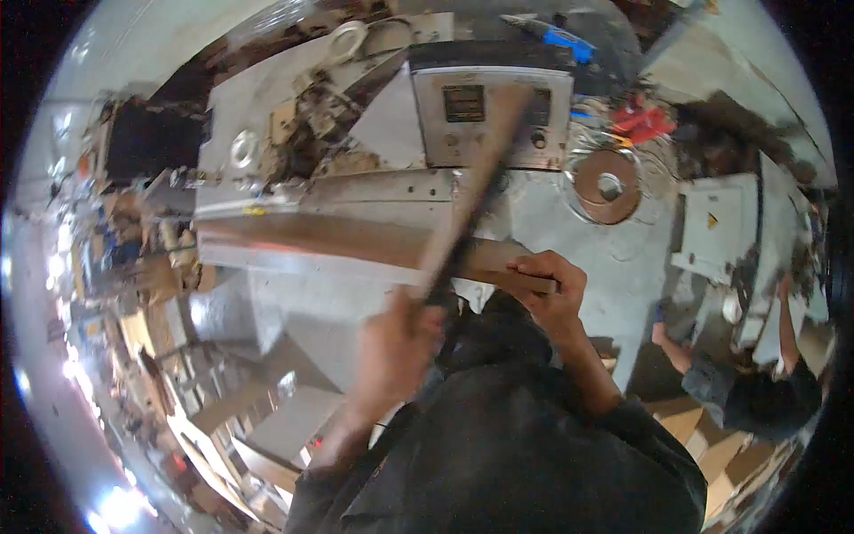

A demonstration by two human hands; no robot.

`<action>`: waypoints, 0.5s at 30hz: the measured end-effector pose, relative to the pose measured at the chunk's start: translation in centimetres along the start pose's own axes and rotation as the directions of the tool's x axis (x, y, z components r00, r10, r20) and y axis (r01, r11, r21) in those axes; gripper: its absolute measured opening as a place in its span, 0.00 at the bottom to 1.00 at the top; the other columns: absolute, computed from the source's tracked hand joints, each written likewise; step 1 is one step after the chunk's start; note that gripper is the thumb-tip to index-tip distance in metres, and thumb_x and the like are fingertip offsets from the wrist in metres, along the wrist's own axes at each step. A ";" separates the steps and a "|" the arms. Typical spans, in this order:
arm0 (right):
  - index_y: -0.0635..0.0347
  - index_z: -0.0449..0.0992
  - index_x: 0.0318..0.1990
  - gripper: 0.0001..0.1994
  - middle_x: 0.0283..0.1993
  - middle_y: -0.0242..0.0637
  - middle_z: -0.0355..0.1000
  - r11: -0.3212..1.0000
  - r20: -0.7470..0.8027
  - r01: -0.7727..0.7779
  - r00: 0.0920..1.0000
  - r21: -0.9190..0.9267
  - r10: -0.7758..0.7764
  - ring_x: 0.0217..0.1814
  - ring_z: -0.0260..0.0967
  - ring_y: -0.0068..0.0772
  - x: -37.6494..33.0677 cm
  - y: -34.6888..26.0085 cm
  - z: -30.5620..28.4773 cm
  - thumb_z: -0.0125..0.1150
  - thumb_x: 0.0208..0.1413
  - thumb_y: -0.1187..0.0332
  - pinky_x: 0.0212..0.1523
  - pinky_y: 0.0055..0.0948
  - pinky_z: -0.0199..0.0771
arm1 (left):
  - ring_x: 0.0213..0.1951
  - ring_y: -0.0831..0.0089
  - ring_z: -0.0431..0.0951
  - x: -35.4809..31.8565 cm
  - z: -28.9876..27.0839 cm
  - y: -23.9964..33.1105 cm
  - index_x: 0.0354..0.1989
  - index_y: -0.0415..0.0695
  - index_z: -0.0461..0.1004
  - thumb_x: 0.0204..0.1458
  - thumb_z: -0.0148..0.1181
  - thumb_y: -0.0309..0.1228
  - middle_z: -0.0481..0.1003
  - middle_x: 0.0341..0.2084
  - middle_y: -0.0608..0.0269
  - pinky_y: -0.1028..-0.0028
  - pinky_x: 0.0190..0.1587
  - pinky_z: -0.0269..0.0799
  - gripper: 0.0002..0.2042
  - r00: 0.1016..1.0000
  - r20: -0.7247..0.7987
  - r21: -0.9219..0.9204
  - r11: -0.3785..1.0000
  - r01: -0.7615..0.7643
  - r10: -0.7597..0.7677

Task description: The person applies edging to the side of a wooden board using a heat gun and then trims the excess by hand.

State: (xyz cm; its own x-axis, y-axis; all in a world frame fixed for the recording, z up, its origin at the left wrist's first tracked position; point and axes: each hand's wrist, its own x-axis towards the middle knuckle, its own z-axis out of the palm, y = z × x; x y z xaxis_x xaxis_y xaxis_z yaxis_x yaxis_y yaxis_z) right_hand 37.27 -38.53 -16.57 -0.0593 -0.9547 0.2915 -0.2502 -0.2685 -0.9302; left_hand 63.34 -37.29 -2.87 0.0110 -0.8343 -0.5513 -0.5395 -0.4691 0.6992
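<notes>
grey machine (382, 133) with a control panel (494, 116) at the back, a long wooden board (356, 245) lying across its bed, its right end pinched in the right hand (551, 289). left hand (396, 343) is fisted round a blurred wooden stick (471, 191) raised over the board; work looks midway, board not yet moved off. brown disc (608, 185) and red rag (642, 120) sit right, a crouching person (747, 392) close by.

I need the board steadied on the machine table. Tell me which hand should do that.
Probably right. The right hand already grips the near end of the wooden board on the machine table, while the left hand holds the blurred stick.
</notes>
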 end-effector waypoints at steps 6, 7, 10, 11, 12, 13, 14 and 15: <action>0.65 0.85 0.44 0.12 0.39 0.37 0.84 0.991 0.079 0.028 0.997 -0.130 -0.018 0.41 0.82 0.32 -1.0 1.1 -0.3 0.73 0.51 0.73 0.46 0.31 0.81 | 0.30 0.36 0.81 -2.5 7.2 7.2 0.41 0.42 0.69 0.70 0.61 0.41 0.80 0.24 0.42 0.43 0.31 0.73 0.14 0.985 -0.017 0.292 0.943 -0.159 0.171; 0.66 0.84 0.43 0.09 0.42 0.38 0.85 1.000 0.041 0.010 0.999 -0.004 -0.010 0.42 0.83 0.31 -1.0 0.9 -0.2 0.71 0.54 0.77 0.46 0.31 0.82 | 0.29 0.35 0.80 -2.7 7.4 7.2 0.42 0.42 0.70 0.70 0.61 0.42 0.80 0.24 0.42 0.43 0.31 0.73 0.15 0.984 -0.071 0.310 0.941 -0.133 0.163; 0.67 0.82 0.42 0.11 0.43 0.41 0.85 0.998 0.025 0.011 1.000 0.062 -0.013 0.44 0.84 0.32 -0.5 0.0 0.2 0.74 0.51 0.83 0.47 0.30 0.83 | 0.29 0.35 0.79 -2.9 7.3 5.7 0.45 0.41 0.73 0.70 0.62 0.43 0.80 0.26 0.42 0.44 0.32 0.73 0.16 0.947 -0.214 0.406 0.904 -0.136 0.239; 0.67 0.80 0.41 0.13 0.44 0.43 0.85 0.994 0.012 0.004 1.000 0.109 -0.006 0.45 0.85 0.34 -0.3 -0.3 0.4 0.76 0.48 0.86 0.47 0.30 0.83 | 0.30 0.36 0.78 -2.9 6.9 5.0 0.48 0.40 0.76 0.69 0.63 0.44 0.81 0.27 0.44 0.44 0.34 0.73 0.17 0.889 -0.294 0.486 0.856 -0.176 0.350; 0.67 0.80 0.41 0.13 0.44 0.43 0.85 0.991 -0.031 0.024 0.999 0.130 -0.020 0.45 0.85 0.34 0.1 -0.5 0.3 0.76 0.48 0.86 0.47 0.30 0.83 | 0.33 0.41 0.78 -2.3 5.9 4.1 0.57 0.39 0.78 0.68 0.66 0.44 0.80 0.29 0.47 0.45 0.36 0.73 0.21 0.962 -0.256 0.372 0.928 0.009 0.093; 0.66 0.80 0.41 0.15 0.44 0.43 0.85 0.995 -0.017 0.062 0.998 0.081 -0.061 0.45 0.85 0.36 0.5 -0.7 0.3 0.79 0.46 0.85 0.48 0.30 0.84 | 0.36 0.43 0.79 -2.1 5.2 3.5 0.59 0.39 0.78 0.68 0.66 0.44 0.81 0.31 0.48 0.46 0.38 0.73 0.21 0.929 -0.322 0.438 0.899 -0.027 0.184; 0.65 0.79 0.40 0.17 0.44 0.43 0.85 0.996 0.012 0.078 0.997 0.037 -0.079 0.46 0.86 0.38 0.8 -0.8 0.3 0.81 0.44 0.84 0.48 0.31 0.84 | 0.38 0.45 0.79 -1.8 4.5 3.0 0.61 0.39 0.78 0.67 0.67 0.43 0.82 0.33 0.49 0.47 0.39 0.74 0.22 0.906 -0.377 0.505 0.863 0.027 0.193; 0.63 0.79 0.40 0.17 0.44 0.43 0.85 0.993 -0.008 0.079 0.997 0.083 -0.079 0.47 0.86 0.42 1.0 -0.9 0.6 0.81 0.46 0.83 0.48 0.32 0.85 | 0.36 0.44 0.80 -1.5 3.0 2.7 0.59 0.37 0.78 0.68 0.66 0.44 0.82 0.31 0.49 0.47 0.38 0.74 0.22 0.914 -0.363 0.465 0.885 0.008 0.182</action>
State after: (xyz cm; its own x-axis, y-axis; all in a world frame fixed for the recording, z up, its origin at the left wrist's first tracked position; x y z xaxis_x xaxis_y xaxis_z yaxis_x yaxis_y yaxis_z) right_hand 38.00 -39.31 -15.54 -0.0476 -0.9295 0.3657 -0.1727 -0.3530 -0.9196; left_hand 59.34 -36.44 -1.48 0.2173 -0.9529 -0.2114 -0.8692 -0.2875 0.4023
